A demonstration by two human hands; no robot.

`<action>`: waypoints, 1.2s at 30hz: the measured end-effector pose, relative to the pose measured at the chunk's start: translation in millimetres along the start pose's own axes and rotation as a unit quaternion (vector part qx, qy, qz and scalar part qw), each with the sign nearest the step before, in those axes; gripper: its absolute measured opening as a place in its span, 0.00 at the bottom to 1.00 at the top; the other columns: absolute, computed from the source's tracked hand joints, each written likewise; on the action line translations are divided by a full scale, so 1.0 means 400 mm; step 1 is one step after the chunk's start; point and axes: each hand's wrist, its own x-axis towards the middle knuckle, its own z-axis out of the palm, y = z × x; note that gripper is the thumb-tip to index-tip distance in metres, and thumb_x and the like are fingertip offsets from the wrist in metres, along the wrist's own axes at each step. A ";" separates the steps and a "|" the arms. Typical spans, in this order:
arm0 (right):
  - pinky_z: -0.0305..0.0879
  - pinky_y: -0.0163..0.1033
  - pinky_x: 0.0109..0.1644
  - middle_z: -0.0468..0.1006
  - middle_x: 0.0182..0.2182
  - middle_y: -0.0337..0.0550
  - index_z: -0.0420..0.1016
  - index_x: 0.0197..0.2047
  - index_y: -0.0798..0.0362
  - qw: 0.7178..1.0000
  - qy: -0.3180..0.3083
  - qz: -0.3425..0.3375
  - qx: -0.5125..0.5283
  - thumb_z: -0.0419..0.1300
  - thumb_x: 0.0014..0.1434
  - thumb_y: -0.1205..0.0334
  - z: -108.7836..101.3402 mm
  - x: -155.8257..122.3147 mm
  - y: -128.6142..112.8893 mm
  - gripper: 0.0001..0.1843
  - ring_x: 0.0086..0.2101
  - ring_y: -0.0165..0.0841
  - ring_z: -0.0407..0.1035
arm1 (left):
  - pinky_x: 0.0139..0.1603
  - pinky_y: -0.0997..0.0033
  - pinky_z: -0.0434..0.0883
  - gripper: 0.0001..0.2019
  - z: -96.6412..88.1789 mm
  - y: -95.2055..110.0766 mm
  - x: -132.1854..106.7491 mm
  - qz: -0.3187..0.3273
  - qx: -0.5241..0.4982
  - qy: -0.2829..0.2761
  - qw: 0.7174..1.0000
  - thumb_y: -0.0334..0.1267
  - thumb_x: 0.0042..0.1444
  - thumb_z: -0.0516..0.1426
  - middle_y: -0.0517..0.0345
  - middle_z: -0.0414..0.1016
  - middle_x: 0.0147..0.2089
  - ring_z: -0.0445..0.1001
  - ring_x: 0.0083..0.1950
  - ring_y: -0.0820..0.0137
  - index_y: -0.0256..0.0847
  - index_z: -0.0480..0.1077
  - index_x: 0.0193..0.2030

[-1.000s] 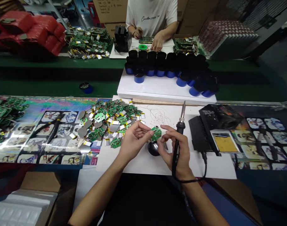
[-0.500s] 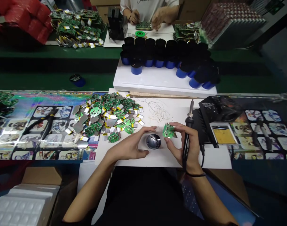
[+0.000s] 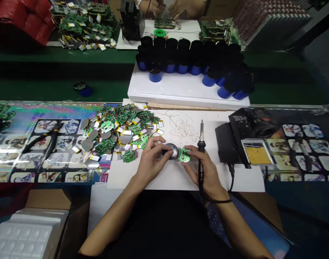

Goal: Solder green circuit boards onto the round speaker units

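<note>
My left hand (image 3: 153, 160) curls over a round silver metal dome (image 3: 172, 151), which looks like a small speaker and rests on a white paper sheet (image 3: 142, 176). My right hand (image 3: 206, 167) grips a black soldering iron (image 3: 201, 151), its tip pointing up and touching nothing. That hand's fingertips also touch a small round green circuit board (image 3: 184, 154) right next to the dome. To the left of my hands lies a heap of green boards, pouch cells and silver discs (image 3: 121, 133).
A black soldering station (image 3: 246, 135) with a yellow sponge tray (image 3: 257, 153) stands to my right. Black-handled pliers (image 3: 44, 140) lie on a printed mat. Black-and-blue rolls stand on a white foam block (image 3: 186, 91) ahead. A co-worker's hands (image 3: 167, 9) work beyond.
My left hand has moved onto the dome, which now sits tilted and further right. The green board has moved left and lower, and the iron's tip now points more upright.
</note>
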 end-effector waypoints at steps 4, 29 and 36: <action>0.78 0.57 0.57 0.81 0.60 0.54 0.68 0.65 0.47 0.997 -0.029 -0.065 -0.034 0.67 0.67 0.69 0.033 0.034 -0.013 0.26 0.56 0.46 0.77 | 0.41 0.69 0.73 0.07 -0.002 -0.011 -0.006 -0.066 -0.130 0.001 0.989 0.42 0.67 0.65 0.50 0.80 0.45 0.77 0.43 0.67 0.41 0.83 0.44; 0.78 0.53 0.55 0.85 0.46 0.44 0.73 0.55 0.43 0.996 0.051 0.022 0.076 0.68 0.66 0.69 0.061 0.072 -0.054 0.18 0.49 0.42 0.79 | 0.39 0.69 0.67 0.07 -0.018 0.005 -0.023 -0.063 -0.085 -0.007 0.994 0.42 0.68 0.65 0.57 0.78 0.37 0.71 0.36 0.70 0.42 0.79 0.40; 0.80 0.44 0.49 0.84 0.39 0.39 0.74 0.51 0.45 0.985 0.077 0.090 0.130 0.69 0.65 0.65 0.079 0.095 -0.073 0.13 0.40 0.36 0.81 | 0.38 0.69 0.69 0.05 -0.023 0.020 -0.017 -0.021 -0.047 -0.011 0.999 0.40 0.67 0.65 0.56 0.80 0.37 0.72 0.36 0.69 0.42 0.79 0.40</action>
